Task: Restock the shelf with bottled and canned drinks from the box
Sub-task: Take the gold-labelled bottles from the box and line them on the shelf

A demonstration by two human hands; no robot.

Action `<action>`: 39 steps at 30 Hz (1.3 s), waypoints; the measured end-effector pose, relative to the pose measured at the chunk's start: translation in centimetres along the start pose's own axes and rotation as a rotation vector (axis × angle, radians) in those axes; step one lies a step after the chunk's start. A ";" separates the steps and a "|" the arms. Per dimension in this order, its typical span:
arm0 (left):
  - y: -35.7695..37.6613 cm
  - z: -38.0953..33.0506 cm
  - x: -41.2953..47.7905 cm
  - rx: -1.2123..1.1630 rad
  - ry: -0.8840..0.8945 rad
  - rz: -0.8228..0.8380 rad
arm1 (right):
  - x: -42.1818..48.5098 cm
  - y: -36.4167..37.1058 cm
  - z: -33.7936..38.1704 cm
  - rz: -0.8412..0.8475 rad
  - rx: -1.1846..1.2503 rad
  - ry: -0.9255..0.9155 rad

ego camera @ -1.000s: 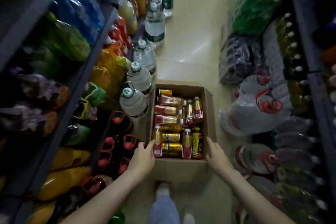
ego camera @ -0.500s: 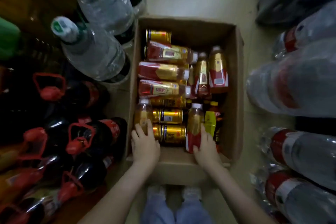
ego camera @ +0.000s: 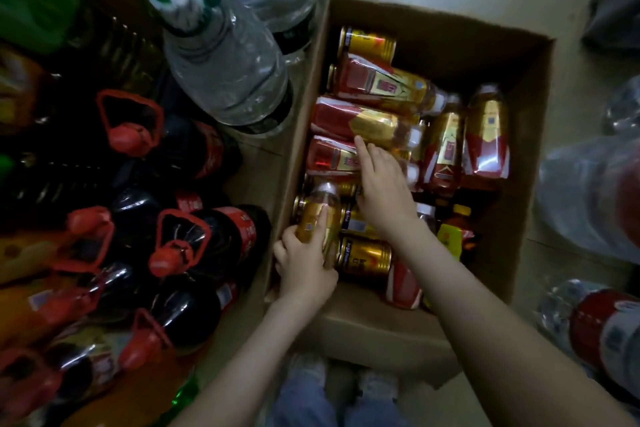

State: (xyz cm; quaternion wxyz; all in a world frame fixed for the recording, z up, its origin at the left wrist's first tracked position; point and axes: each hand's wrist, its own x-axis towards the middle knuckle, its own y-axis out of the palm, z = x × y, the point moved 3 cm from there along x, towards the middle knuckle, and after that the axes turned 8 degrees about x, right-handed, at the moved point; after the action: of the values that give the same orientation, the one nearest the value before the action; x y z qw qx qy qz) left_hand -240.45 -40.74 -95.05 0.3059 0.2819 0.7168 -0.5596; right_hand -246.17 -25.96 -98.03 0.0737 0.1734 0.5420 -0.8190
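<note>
Head view: the box [ego camera: 530, 156] stands open on the floor in the middle, packed with drinks, most lying on their sides.
Left grip [ego camera: 306, 263]: closed round the amber bottle [ego camera: 317, 222] at the near left corner of the box, with the forefinger laid along its side.
Right grip [ego camera: 384, 194]: wide, fingers straight, tips resting on the red-and-gold bottles [ego camera: 332, 118] farther in; it holds nothing.
Task's things: every drink in sight lies inside the box; I judge that none has gone to the shelf, which I cannot make out clearly.
Risk, jam: the amber bottle sits tight between the left wall of the box and a gold can [ego camera: 363, 255]. Pulled at a slant, it may catch the wall or drag the can up with it.
Risk, slip: the smooth plastic, held low on the body by one grip, may slide free on the lift.
Risk, roll: the red-and-gold bottles lie side by side, so taking one probably lets its neighbours roll into the gap.
Risk, neighbours: the water bottles [ego camera: 225, 59] stand just beside the box on the left, with the dark bottles [ego camera: 194, 239] nearer. A load swung left could topple one.
</note>
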 end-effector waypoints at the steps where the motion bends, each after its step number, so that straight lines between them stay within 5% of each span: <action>1: -0.6 0.3 -0.3 -0.097 0.005 0.051 | 0.7 0.1 0.1 0.020 -0.086 -0.010; 6: -4.4 2.4 -2.5 -0.824 -0.031 0.261 | 2.3 -0.2 0.6 -0.042 -0.344 -0.016; 9: -6.8 3.9 -4.5 -1.083 -0.067 0.287 | 1.7 -0.4 0.9 0.076 -0.260 0.076; 15: -11.9 6.3 -8.9 -1.278 -0.069 0.225 | -6.9 -4.4 1.1 0.248 -0.141 0.096; 23: -22.8 5.6 -22.9 -1.282 0.023 0.194 | -21.1 -22.6 9.6 0.191 -0.101 -0.027; 31: -34.2 8.5 -42.6 -1.317 0.210 0.016 | -31.5 -40.3 25.0 0.076 -0.268 -0.403; 39: -34.5 18.0 -66.4 -1.429 0.297 -0.334 | -46.1 -47.8 39.4 -0.236 -0.395 -1.018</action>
State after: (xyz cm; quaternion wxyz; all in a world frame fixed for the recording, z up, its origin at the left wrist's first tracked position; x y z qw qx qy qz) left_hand -220.52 -69.76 -26.60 0.2256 -0.0256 0.9727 0.0474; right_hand -226.15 -45.87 -26.20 0.2650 -0.3233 0.5968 -0.6849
